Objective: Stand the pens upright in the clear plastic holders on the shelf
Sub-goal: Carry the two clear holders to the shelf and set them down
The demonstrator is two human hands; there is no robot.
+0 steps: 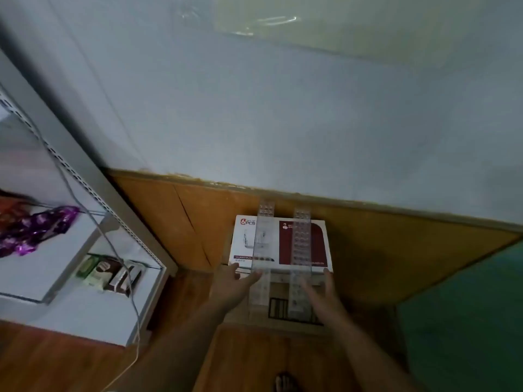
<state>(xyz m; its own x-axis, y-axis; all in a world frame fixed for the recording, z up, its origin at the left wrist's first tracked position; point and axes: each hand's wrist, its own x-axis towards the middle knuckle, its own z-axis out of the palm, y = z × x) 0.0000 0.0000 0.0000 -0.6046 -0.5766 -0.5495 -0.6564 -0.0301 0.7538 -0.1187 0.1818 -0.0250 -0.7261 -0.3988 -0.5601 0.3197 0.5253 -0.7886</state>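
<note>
- The shelf (pixel 85 321) stood on the left, and it carried only snack packs (pixel 110 273) and a purple packet (pixel 36 227). No holder was on it and no pens were in view anywhere, so I judged the task to be barely begun.
- A white and red mug box (pixel 243 244) sat on a cardboard carton (pixel 278 287) against the wall, well apart from the shelf.
- The two clear plastic holders lay flat across that box side by side, their near ends overhanging towards the person: the left holder (pixel 263 241) and the right holder (pixel 301 241). Both looked empty, with rows of holes and no pen in any.
- By my reading, what was left was to lift the holders, get them onto the shelf, then find the pens and stand them in.
- The left hand (pixel 236 281) reached in released, fingers straight, its tips at the near end of the left holder. Blur hid whether they touched.
- The right hand (pixel 317 290) was spread wide, fingers straight, at the near end of the right holder and grasping nothing that I could see.
</note>
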